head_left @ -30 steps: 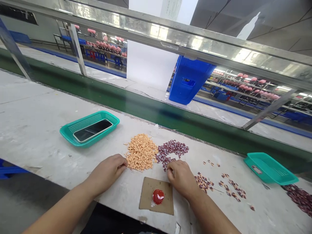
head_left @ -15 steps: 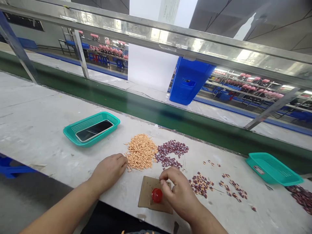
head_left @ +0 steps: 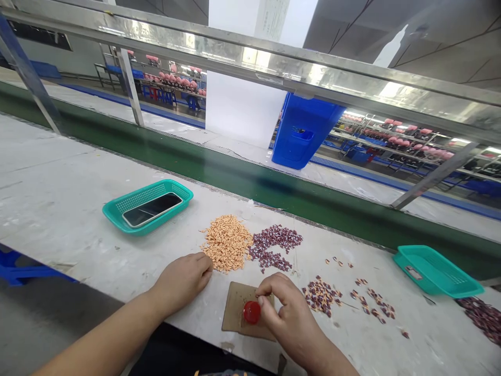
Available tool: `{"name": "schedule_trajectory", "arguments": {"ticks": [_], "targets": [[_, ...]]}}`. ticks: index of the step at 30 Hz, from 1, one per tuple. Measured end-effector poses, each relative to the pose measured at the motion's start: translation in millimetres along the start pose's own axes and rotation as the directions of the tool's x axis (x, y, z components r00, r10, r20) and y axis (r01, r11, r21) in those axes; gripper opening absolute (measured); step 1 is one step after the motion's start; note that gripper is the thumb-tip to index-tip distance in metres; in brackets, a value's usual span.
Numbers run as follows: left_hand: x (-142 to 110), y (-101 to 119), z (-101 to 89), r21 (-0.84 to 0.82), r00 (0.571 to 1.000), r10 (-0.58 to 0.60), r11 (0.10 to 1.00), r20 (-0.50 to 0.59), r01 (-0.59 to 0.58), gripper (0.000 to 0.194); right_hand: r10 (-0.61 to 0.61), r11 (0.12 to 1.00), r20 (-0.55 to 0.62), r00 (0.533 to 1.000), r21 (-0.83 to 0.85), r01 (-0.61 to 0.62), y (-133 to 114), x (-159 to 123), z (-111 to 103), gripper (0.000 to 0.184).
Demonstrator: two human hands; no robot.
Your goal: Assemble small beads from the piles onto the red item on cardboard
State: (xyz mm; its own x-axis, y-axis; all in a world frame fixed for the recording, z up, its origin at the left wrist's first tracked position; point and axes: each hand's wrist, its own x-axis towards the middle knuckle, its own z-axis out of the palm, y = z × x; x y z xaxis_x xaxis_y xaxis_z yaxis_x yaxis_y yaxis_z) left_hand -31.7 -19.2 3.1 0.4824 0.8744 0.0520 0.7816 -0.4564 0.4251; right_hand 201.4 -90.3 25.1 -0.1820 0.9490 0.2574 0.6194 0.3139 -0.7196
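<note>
My left hand rests on the worktable with its fingers curled, just at the near left edge of a pile of small orange pieces. Whatever it may hold is hidden. My right hand is closed in a pinch above a square of brown cardboard; what sits between its thumb and forefinger is too small to make out. Beside those fingertips, a shiny red round thing lies on the cardboard. Small dark purple pieces lie in a pile right of the orange one.
Two-coloured orange and purple pieces lie in a heap right of my right hand, with several more scattered beyond. A green basket holding a phone stands left; another green basket stands right. A metal rail crosses above.
My left hand has shifted slightly right, closer in front of the orange pile. My right hand has dipped a little, its pinched fingertips now nearer the red round thing.
</note>
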Motion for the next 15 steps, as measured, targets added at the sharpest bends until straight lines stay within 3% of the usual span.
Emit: {"name": "schedule_trajectory", "arguments": {"ticks": [3,4,6,9,11,15], "targets": [[-6,14,6.1,-0.187,1.000,-0.007,0.982,0.027,0.012,0.016,0.083,0.996,0.030,0.996,0.035,-0.084,0,-6,1,0.014],[-8,20,10.7,-0.337,0.999,-0.014,0.941,0.041,0.027,0.014,0.096,0.993,0.065,0.993,0.061,-0.100,-1,-8,4,0.014],[-12,34,21.1,-0.611,0.998,-0.018,0.789,0.067,0.055,0.011,0.089,0.985,0.150,0.985,0.136,-0.110,-6,-11,11,0.015],[-18,51,31.2,-0.788,0.995,0.003,0.611,0.102,0.079,0.014,0.057,0.963,0.223,0.973,0.245,-0.112,-14,-14,20,0.016],[-22,57,30.8,-0.782,0.994,0.024,0.620,0.110,0.072,0.018,0.057,0.957,0.216,0.975,0.265,-0.115,-16,-15,22,0.016],[-27,61,22.5,-0.680,0.996,0.051,0.733,0.077,0.015,0.020,0.066,0.970,0.178,0.982,0.220,-0.105,-14,-19,19,0.014]]}}
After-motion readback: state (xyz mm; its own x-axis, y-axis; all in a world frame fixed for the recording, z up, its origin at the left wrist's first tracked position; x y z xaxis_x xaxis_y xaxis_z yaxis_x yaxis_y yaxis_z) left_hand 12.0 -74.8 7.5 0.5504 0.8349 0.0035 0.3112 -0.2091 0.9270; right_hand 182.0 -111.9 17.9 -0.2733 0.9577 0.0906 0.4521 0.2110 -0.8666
